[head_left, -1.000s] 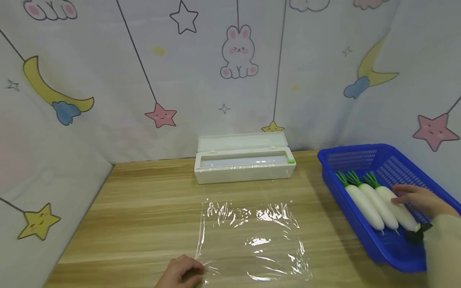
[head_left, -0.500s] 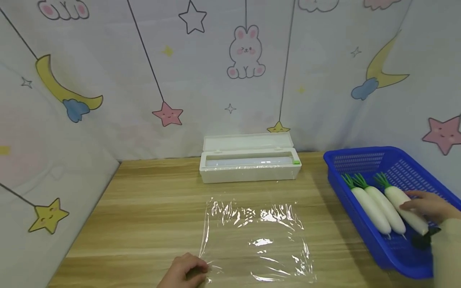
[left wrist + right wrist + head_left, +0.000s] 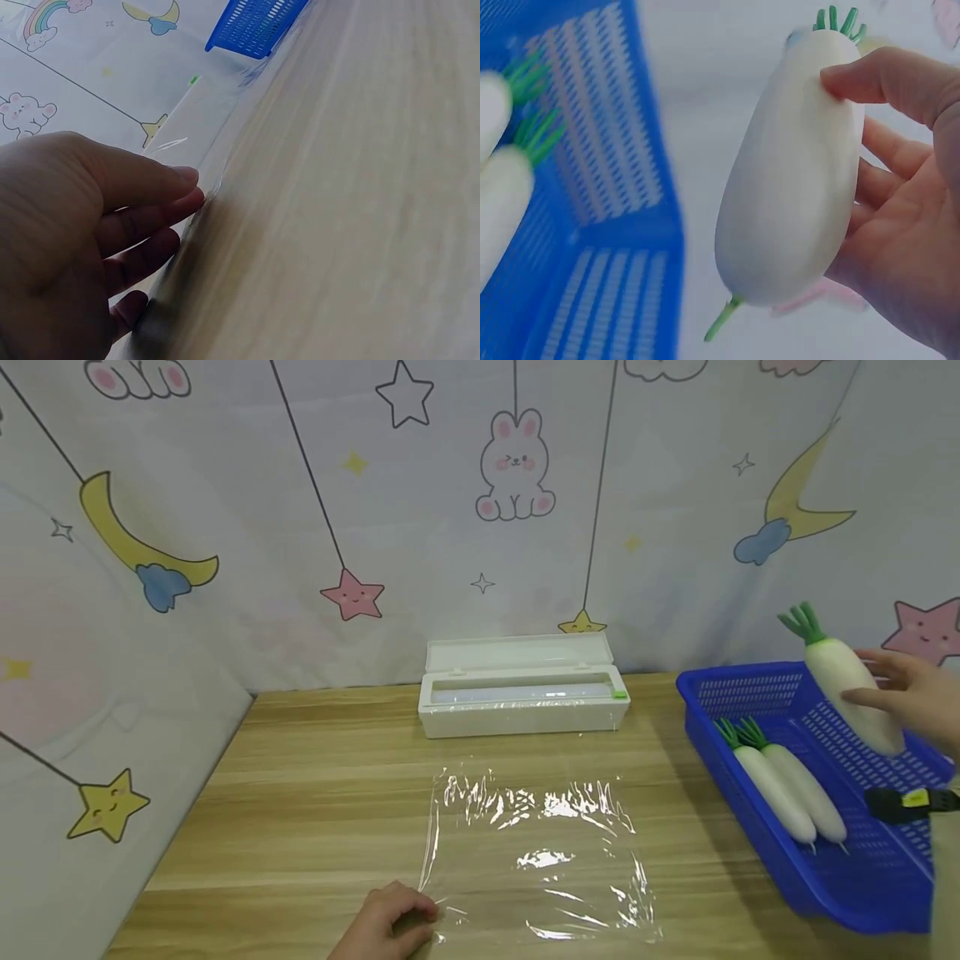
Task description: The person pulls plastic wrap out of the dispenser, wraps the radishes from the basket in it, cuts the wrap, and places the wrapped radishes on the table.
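Note:
My right hand [image 3: 911, 693] grips a white radish [image 3: 851, 693] with short green leaf stubs, holding it tilted above the blue basket. In the right wrist view the thumb lies across the radish [image 3: 795, 172] near its leafy end, with the other fingers behind it. A sheet of clear plastic wrap [image 3: 543, 860] lies spread on the table, slightly wrinkled and shiny. At its near left corner my left hand [image 3: 386, 922] pinches the edge between thumb and forefinger; the left wrist view shows these fingertips meeting at the film.
Two more radishes [image 3: 776, 797] lie side by side in the blue plastic basket [image 3: 750, 860] at the right. A white wrap dispenser box [image 3: 525, 720] with its lid up stands at the table's back, before a patterned cloth [image 3: 420, 527].
My right hand has taken hold of the rightmost radish and lifted it up out of the basket. The left hand stays at the wrap's corner. The head view has shifted slightly.

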Motion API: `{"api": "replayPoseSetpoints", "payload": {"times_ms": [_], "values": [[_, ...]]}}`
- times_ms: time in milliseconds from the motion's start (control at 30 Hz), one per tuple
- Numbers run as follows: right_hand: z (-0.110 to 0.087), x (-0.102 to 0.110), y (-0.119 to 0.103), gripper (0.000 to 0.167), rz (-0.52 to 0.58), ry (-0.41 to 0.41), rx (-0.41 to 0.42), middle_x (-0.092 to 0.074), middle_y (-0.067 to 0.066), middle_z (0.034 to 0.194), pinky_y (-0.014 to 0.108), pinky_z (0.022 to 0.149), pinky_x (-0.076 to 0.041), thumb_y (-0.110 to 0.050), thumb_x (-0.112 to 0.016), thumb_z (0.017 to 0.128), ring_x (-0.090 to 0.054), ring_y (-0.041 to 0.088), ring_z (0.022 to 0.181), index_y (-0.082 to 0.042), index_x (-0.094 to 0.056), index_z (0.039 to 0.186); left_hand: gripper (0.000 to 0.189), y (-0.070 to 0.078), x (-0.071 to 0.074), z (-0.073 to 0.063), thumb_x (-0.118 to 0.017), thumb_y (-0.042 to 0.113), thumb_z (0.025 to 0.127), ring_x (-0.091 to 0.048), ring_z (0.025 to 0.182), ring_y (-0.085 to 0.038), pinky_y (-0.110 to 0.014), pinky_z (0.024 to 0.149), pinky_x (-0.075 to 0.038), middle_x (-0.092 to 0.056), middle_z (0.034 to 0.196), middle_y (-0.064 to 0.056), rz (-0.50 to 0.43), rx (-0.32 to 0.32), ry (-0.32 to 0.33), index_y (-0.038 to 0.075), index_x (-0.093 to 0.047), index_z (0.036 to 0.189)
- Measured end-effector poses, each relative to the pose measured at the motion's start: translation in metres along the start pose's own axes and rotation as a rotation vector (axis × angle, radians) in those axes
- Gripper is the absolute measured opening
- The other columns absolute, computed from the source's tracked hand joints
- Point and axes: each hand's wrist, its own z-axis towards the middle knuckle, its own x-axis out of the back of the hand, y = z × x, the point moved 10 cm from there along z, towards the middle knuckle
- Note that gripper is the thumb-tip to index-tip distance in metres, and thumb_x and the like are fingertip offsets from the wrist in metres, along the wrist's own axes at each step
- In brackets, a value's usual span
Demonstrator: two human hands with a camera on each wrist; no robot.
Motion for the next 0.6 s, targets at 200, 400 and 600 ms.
{"api": "replayPoseSetpoints", "payload": {"times_ms": [200, 400, 600], "values": [[-0.03, 0.013, -0.148, 0.07, 0.051, 0.005, 0.103, -0.05, 0.011, 0.128, 0.039, 0.074, -0.055, -0.028, -0.059, 0.096, -0.054, 0.015, 0.103, 0.001, -0.025, 0.15, 0.023, 0.003, -0.002, 0.001, -0.078, 0.006, 0.075, -0.057, 0.08, -0.007, -0.025, 0.067, -0.038, -0.068, 0.087, 0.004, -0.008, -0.055, -0.007, 0.014, -0.069, 0.094], [-0.044, -0.006, -0.229, 0.063, 0.136, -0.062, 0.274, -0.05, -0.022, 0.114, 0.015, 0.065, -0.048, -0.017, -0.068, 0.09, -0.048, -0.016, 0.094, -0.008, -0.039, 0.146, 0.023, 0.001, -0.002, 0.001, -0.078, 0.006, 0.075, -0.057, 0.081, -0.006, -0.024, 0.068, -0.038, -0.069, 0.088, 0.006, -0.009, -0.039, -0.011, 0.015, -0.069, 0.094], [-0.073, -0.045, -0.297, 0.06, 0.208, -0.174, 0.496, -0.055, 0.002, 0.127, 0.016, 0.073, -0.05, 0.0, -0.068, 0.086, -0.054, -0.007, 0.101, -0.005, -0.044, 0.141, 0.022, 0.002, -0.001, 0.001, -0.078, 0.006, 0.075, -0.056, 0.081, -0.005, -0.025, 0.068, -0.038, -0.069, 0.088, 0.006, -0.013, 0.001, -0.022, 0.014, -0.07, 0.094]]}}
